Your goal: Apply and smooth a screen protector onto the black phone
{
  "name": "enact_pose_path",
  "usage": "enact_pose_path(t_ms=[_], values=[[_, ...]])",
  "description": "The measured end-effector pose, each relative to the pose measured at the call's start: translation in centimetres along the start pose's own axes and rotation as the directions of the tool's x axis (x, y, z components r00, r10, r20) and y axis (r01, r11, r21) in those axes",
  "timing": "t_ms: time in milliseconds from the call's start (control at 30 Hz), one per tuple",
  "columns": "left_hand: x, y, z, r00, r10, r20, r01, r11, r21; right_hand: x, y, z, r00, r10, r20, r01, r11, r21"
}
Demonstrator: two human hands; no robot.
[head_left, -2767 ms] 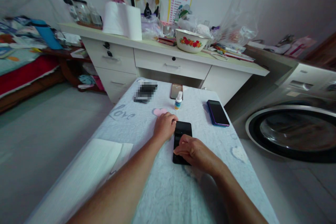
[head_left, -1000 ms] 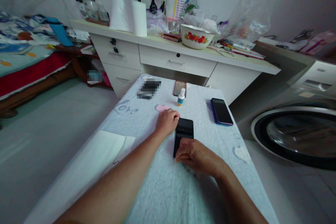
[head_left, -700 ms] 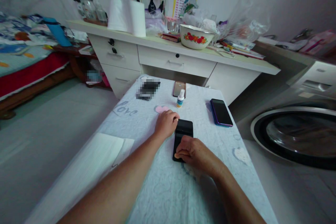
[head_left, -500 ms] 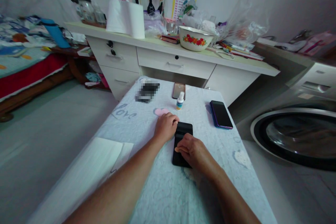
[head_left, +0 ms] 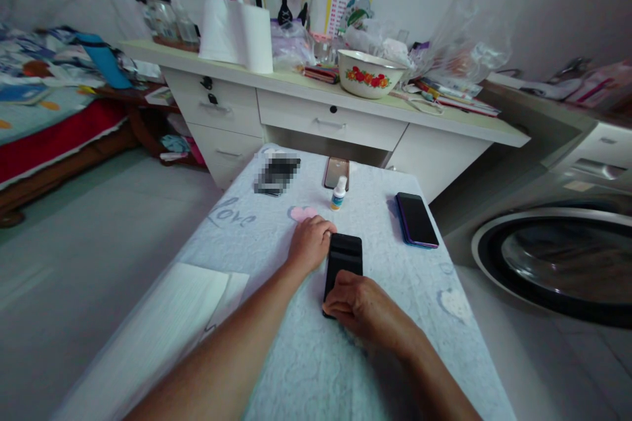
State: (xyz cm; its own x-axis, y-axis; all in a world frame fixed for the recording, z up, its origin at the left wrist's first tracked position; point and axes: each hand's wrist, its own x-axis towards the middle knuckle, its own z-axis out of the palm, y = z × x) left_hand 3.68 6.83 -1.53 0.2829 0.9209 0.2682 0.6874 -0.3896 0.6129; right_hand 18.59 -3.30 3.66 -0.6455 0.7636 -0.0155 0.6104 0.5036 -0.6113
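Note:
A black phone (head_left: pixel 345 255) lies flat on the cloth-covered table, its long side running away from me. My left hand (head_left: pixel 312 242) rests at its upper left edge, fingers bent together against the corner. Over the phone's lower part is my right hand (head_left: pixel 353 302), its fingers pinched; what they hold, if anything, is too small to name. A small white spray bottle (head_left: pixel 338 194) with a blue and yellow label stands upright beyond the phone. Behind the bottle lies a phone case (head_left: pixel 336 172).
Another phone (head_left: pixel 417 220) lies at the table's right side. A pixelated dark object (head_left: pixel 278 174) is at the far left. White paper or cloth (head_left: pixel 172 309) covers the left edge. Behind stands a white desk (head_left: pixel 291 89) with a flowered bowl (head_left: pixel 368 75); a washing machine (head_left: pixel 567 256) is at right.
My right hand has moved down along the phone toward its near end, uncovering more of the dark surface. My left hand has stayed at the upper left corner.

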Motion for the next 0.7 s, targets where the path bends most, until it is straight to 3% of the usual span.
enact_pose_path(t_ms=[200, 700], values=[[0.0, -0.3, 0.2, 1.000, 0.009, -0.016, -0.009, 1.000, -0.011, 0.5, 0.1, 0.4, 0.993, 0.087, -0.081, -0.082, 0.995, 0.052], [-0.2, -0.4, 0.2, 1.000, -0.009, 0.010, 0.009, 1.000, -0.009, 3.7, 2.7, -0.2, 0.953, 0.182, -0.242, -0.234, 0.950, -0.207]])
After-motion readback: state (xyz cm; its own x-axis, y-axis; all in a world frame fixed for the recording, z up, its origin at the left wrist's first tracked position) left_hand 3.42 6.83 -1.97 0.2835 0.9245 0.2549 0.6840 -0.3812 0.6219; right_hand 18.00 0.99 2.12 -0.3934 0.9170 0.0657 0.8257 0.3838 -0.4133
